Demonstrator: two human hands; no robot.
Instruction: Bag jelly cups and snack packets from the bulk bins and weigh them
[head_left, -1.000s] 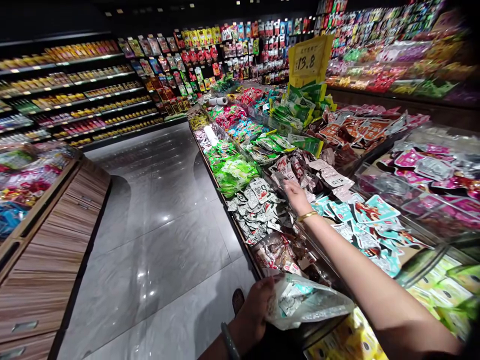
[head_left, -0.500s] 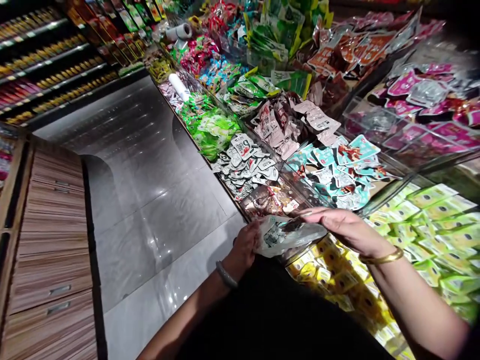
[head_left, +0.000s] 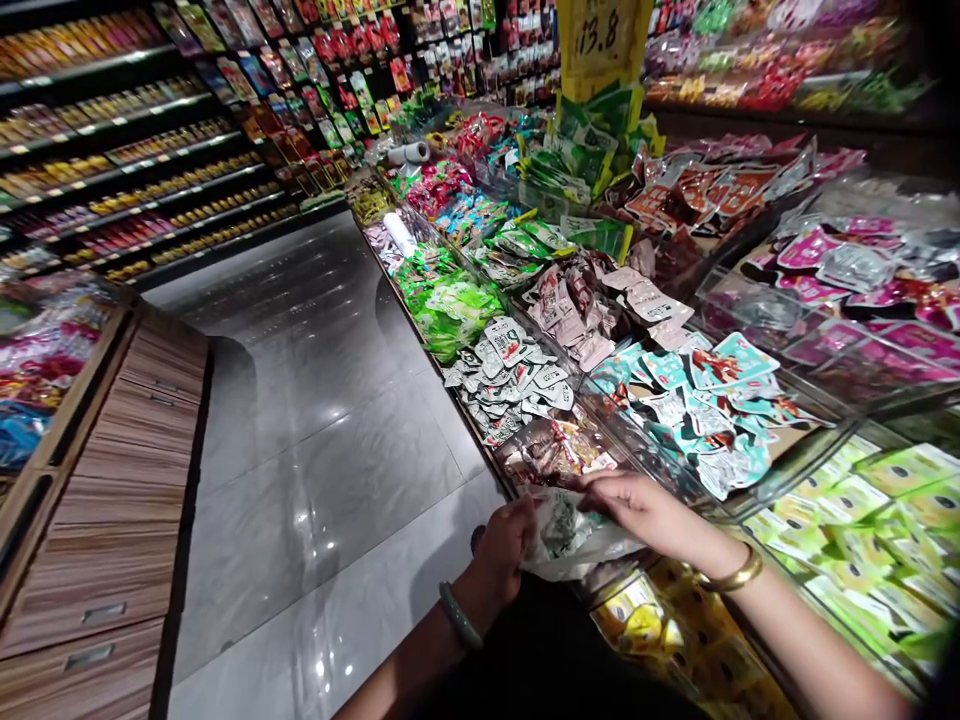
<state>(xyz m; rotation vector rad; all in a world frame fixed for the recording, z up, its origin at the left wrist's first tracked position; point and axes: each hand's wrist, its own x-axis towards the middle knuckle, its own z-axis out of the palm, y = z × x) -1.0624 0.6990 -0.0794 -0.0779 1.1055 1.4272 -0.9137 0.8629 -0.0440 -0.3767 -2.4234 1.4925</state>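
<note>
A clear plastic bag point(head_left: 574, 535) with a few small snack packets inside hangs in front of me at the edge of the snack bins. My left hand point(head_left: 504, 548) is closed on the bag's left rim; a green bangle sits on that wrist. My right hand point(head_left: 646, 510), with a gold bangle at the wrist, rests on the bag's right side, its fingers curled at the bag's opening. What those fingers hold is hidden. Just beyond the bag lie brown snack packets point(head_left: 551, 450) and white packets point(head_left: 514, 375).
Long display bins point(head_left: 720, 400) of teal, pink, green and yellow packets run along the right. A yellow price sign point(head_left: 596, 35) stands at the back. A shiny tiled aisle point(head_left: 315, 430) runs on the left, beside a wooden drawer counter point(head_left: 112, 490). Shelves line the far wall.
My right hand drew back from the pinkish packets in the bins to the bag's opening. The left hand kept hold of the bag. My view swung down, then rose again.
</note>
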